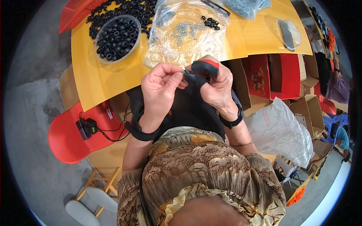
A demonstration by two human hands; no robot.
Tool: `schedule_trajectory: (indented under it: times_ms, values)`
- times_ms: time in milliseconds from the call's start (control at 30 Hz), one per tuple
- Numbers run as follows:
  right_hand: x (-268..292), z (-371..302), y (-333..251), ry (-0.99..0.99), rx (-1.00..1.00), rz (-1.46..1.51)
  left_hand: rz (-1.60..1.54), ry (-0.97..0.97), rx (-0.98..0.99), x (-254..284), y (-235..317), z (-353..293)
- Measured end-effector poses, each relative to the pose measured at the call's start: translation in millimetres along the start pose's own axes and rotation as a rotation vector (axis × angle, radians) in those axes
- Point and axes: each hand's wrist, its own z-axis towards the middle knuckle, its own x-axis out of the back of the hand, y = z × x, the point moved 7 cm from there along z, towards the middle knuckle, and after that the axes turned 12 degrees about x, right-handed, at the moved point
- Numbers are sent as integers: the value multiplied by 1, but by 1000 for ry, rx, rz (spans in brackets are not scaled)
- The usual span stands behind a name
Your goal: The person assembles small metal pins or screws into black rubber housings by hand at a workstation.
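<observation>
In front of my chest, just off the table's near edge, both hands meet. My left hand (161, 83) is closed, thumb and fingers pinched at a small dark piece too hidden to name. Closed against the same spot is my right hand (217, 81). Black covers sit on its thumb and index finger, the index one (205, 66) with a red patch. Beyond the hands, a clear plastic bag (160, 56) lies flat on the table, bearing small silvery metal parts (184, 32) and several short black pieces (211, 23). A round clear tub (138, 32) of black rings stands to the left.
More loose black rings (145, 7) cover the yellow table (92, 81) behind the tub, beside a red basket (81, 17). Scissors (217, 6) lie at the far edge. Red boxes (290, 77) sit under the table at right. A red chair (69, 132) stands left.
</observation>
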Motion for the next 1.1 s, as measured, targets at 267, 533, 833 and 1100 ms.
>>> schedule_trajectory:
  times_ms: [267,533,833,1100]
  values:
    - [-6,-10,1,38,-72,119,180,139,-251,-4,19,-15]
    - [-13,-17,-3,125,-140,333,525,247,-560,-7,41,-29]
    - [-9,-6,-18,-56,48,-48,656,234,-665,-13,52,-34]
    - [-4,-2,-33,9,262,-122,311,103,-284,-2,25,-21]
